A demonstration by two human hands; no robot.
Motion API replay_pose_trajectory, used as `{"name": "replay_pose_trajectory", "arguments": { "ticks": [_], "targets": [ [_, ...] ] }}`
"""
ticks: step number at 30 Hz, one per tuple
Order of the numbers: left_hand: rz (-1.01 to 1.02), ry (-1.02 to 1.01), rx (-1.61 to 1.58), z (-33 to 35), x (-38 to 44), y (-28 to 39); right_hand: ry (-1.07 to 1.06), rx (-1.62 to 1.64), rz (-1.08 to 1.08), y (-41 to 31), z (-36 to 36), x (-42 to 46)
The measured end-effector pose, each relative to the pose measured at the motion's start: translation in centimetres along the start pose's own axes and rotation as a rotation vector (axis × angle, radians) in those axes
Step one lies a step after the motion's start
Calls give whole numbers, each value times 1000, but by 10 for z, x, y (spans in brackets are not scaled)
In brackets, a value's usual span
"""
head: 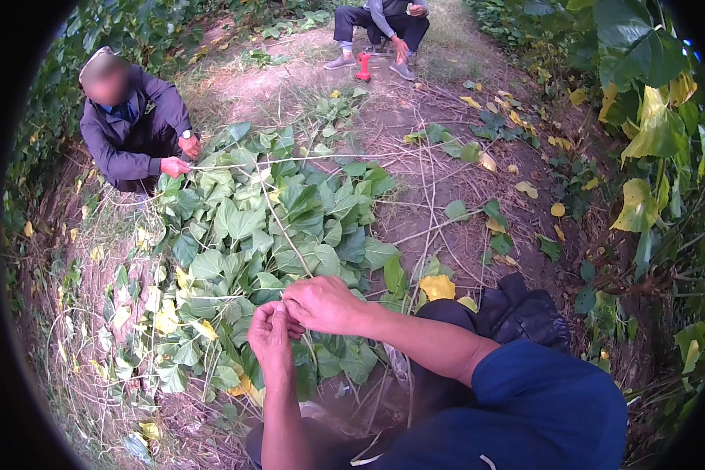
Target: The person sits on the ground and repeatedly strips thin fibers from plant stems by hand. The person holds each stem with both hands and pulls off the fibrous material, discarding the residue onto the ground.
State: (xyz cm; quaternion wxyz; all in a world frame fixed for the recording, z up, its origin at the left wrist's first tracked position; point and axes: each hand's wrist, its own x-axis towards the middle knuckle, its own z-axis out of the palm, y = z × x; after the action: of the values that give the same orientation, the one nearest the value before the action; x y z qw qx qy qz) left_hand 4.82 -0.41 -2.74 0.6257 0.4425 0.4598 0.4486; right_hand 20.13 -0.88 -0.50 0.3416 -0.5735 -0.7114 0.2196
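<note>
Over a heap of broad green leaves (241,220), my two hands meet at the fingertips. My right hand (326,304) is closed around a thin, stripped branch (282,226), which slants up and away across the heap. A lower length of stem shows beneath that hand. My left hand (275,336) is just left of it, fingers curled and thumb raised against the right fingertips. Whatever lies between the left fingers is hidden. Some leaves in the heap are yellow, and loose stems stick out around it.
Across the heap at left, a crouching person (126,126) in a dark jacket holds another long bare stem (305,157). A second person (382,26) sits at the back behind a red tool (362,67). Bare twigs (429,194) litter the soil at right. Leafy plants (652,158) border both sides.
</note>
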Motion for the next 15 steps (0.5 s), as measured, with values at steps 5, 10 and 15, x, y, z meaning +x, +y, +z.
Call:
{"name": "replay_pose_trajectory", "arguments": {
  "ticks": [5,10,15],
  "targets": [
    [19,-11,-6,0,0,-3,14,4,-5,0,0,-1],
    [9,-19,-21,-2,1,-4,7,-8,-22,5,2,-2],
    [6,-27,-28,-2,2,-5,-9,4,-26,6,0,-3]
  ]
}}
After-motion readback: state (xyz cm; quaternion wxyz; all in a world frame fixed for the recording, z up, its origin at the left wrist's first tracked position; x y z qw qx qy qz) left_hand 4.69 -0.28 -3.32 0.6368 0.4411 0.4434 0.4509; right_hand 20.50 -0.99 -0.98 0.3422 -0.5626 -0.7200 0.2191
